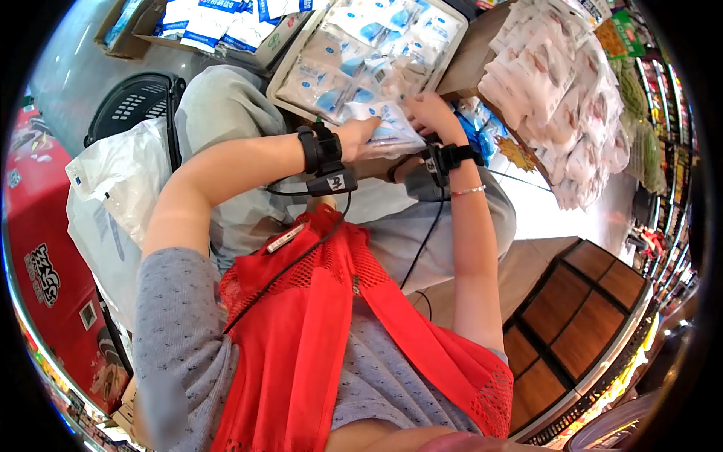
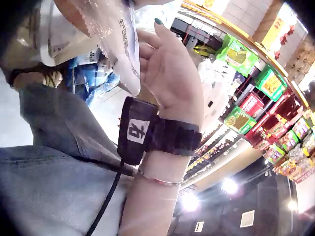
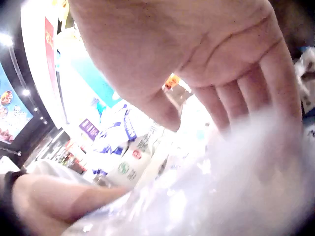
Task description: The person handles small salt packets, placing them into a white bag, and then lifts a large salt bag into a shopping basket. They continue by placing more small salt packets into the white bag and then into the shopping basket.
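A clear plastic packet with white contents and blue print (image 1: 393, 129) is held over the near edge of a white bin (image 1: 453, 49). My left hand (image 1: 356, 141) grips its left side, thumb on top. At the packet's far right edge is my right hand (image 1: 435, 118), its fingers touching the film. In the right wrist view the right hand's fingers (image 3: 236, 103) are extended and partly hidden behind the blurred packet (image 3: 211, 196). Similar packets (image 1: 324, 79) fill the bin.
A cardboard box (image 1: 260, 56) of blue-and-white packets stands beyond the bin. Pale packets (image 1: 557, 98) are heaped at the right, with blue packets (image 1: 482, 129) below them. A black basket (image 1: 135, 109) and a white plastic bag (image 1: 124, 169) are at the left.
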`<state>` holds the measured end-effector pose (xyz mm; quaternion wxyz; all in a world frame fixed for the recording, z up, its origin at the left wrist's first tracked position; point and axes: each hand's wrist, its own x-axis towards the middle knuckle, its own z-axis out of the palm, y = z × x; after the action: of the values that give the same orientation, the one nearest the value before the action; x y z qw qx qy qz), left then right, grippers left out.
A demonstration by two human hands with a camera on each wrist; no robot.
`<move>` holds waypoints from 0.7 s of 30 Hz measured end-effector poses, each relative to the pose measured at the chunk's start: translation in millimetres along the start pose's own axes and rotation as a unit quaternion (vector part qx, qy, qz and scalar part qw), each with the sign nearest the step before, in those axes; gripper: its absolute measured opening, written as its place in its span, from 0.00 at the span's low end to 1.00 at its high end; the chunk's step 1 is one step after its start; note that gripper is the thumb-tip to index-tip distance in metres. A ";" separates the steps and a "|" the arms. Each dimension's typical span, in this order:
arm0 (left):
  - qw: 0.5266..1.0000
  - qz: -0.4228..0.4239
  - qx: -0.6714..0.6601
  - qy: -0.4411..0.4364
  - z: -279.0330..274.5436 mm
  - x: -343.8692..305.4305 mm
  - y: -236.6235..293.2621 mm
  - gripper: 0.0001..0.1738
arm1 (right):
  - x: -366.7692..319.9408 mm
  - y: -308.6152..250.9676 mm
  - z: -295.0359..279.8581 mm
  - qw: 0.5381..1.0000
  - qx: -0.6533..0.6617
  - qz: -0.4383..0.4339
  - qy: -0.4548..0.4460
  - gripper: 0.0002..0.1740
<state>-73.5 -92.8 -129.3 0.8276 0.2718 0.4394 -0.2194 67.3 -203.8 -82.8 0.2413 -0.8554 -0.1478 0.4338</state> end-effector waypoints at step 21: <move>0.972 0.162 -0.171 0.015 -1.7 -68.6 126.4 0.18 | 73.7 1.1 24.8 0.947 -0.126 -0.182 0.231 0.12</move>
<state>-34.0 12.4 -39.5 0.8795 0.1971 0.4331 0.0003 89.9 -163.6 -145.4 0.2335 -0.9142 -0.2948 0.1509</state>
